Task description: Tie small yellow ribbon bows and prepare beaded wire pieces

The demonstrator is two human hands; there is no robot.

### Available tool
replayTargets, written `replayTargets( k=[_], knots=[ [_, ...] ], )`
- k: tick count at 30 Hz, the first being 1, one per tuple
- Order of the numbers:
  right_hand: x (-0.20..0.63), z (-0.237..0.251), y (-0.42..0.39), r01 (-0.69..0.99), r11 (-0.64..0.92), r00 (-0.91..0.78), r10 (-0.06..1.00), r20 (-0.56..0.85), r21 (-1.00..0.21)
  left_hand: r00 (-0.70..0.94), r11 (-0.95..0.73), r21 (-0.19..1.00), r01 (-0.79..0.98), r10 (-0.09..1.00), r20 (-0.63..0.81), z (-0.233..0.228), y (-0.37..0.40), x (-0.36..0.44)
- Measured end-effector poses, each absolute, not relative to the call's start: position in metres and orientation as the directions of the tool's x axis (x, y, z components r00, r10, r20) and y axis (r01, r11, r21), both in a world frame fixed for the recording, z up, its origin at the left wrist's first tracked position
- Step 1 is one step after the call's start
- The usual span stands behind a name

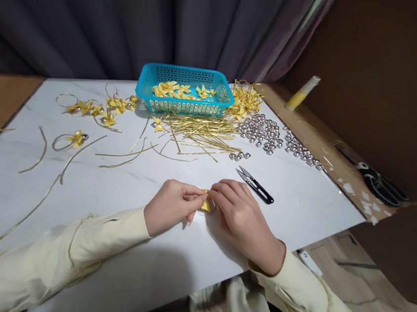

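Yellow satiny stuff, a little flower piece (206, 206), sits right between the two hands, low over the near middle of the white tabletop (311, 209). Left hand (171, 204) has it in a tight pinch, thumb and fingertips pressed together on its left edge. Right hand (239, 215) is curled in from the other side, fingertips bent down right at the flower; its thumb is mostly hidden, so I can't tell if it's actually gripping or just touching. Looks like a thin wire loop just under there too, though the hands cover most of it. Just beyond the right hand are black-handled snips (255, 187), blades pointing up and left. Past those, a few silver beads (239, 156), then a much bigger bead pile (260, 129) off to the right. Gold wire lengths (205, 126) lie heaped in front of a blue basket (143, 89) with more yellow flowers (171, 88) inside, plus another flower heap (244, 100) against its right end. Wire rings with flowers (76, 138) are scattered on the left. Big black-handled scissors (370, 177) lie on the cardboard at far right, and a dark curtain (106, 32) hangs behind everything.
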State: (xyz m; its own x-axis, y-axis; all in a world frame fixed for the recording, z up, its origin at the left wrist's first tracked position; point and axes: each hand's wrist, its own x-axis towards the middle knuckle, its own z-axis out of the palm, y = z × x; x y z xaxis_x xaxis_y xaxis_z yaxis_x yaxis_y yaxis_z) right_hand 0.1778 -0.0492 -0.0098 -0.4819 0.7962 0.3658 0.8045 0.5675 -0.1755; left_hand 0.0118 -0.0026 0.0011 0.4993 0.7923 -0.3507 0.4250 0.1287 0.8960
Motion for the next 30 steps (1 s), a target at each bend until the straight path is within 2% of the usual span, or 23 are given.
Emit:
replayTargets(
  k=[11,24,30],
  knots=[
    [0.1771,-0.0113,-0.0489,0.794,0.598,-0.517,0.76,0.394,-0.112,0.493,0.147,0.889,0.434,0.787,-0.371,0.0005,-0.0015,0.0143],
    [0.1749,-0.008,-0.0475,0.774,0.612,-0.514,0.756,0.404,-0.16,0.492,0.28,0.849,0.448,0.715,-0.496,0.0085,0.0026,0.0134],
    [0.1756,-0.0069,-0.0485,0.775,0.607,-0.505,0.762,0.405,-0.174,0.521,0.269,0.852,0.45,0.695,-0.495,0.0053,0.0043,0.0107]
  ],
)
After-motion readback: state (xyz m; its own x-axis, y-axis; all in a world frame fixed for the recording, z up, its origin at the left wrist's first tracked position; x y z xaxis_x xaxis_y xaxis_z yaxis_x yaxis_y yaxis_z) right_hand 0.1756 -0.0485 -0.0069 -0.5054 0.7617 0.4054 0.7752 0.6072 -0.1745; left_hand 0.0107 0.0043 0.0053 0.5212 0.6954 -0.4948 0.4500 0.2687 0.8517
